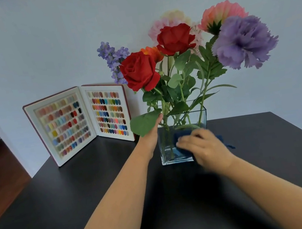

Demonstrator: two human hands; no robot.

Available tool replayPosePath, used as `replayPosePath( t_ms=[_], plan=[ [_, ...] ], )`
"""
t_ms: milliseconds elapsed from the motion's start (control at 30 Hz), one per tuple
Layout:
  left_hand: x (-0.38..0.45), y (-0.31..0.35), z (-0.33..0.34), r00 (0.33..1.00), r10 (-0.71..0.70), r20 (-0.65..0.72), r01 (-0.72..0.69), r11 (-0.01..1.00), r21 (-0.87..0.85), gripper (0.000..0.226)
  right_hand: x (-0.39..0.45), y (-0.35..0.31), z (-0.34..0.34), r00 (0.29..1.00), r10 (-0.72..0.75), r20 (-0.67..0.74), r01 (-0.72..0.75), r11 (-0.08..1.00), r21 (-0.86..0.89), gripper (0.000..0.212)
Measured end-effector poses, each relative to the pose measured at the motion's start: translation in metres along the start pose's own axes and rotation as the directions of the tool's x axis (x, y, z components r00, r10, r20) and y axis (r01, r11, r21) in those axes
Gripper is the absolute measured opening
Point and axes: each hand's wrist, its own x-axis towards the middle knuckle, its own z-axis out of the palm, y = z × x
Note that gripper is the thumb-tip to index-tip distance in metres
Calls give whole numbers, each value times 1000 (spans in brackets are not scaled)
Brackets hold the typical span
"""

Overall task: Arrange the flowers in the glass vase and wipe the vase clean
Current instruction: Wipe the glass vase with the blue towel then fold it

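Pressing a dark blue cloth flat against the near face of the glass vase, the right hand had its fingers together and slightly curled over the fabric. The left hand gripped the vase's left wall, half hidden by a large leaf. The flowers stood inside. No writing was legible on the open swatch book behind. The black table lay bare toward its near and right edges.
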Motion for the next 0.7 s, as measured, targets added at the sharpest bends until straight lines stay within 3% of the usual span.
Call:
replayPosePath(
  t_ms=[100,167,333,467,567,700],
  plan=[
    [4,-1,-3,999,-6,41,6,1000,2,55,24,10,-10,970,111,-217,-108,994,25,32],
    [5,-3,-5,996,10,87,-7,999,-33,45,37,3,-6,974,92,-208,-91,996,16,31],
    [6,-1,-4,1000,20,11,-20,999,-32,49,24,-24,21,995,-77,68,77,997,8,41],
    [1,0,0,1000,27,7,-27,999,-27,65,8,-32,31,955,-71,288,43,994,100,45],
    [-1,-1,1,999,36,-2,-36,999,-4,91,-7,-37,37,826,-59,560,-37,987,159,48],
    [-4,3,4,999,26,-22,-26,1000,-15,94,-13,-40,39,800,64,597,-175,976,131,48]
  ],
)
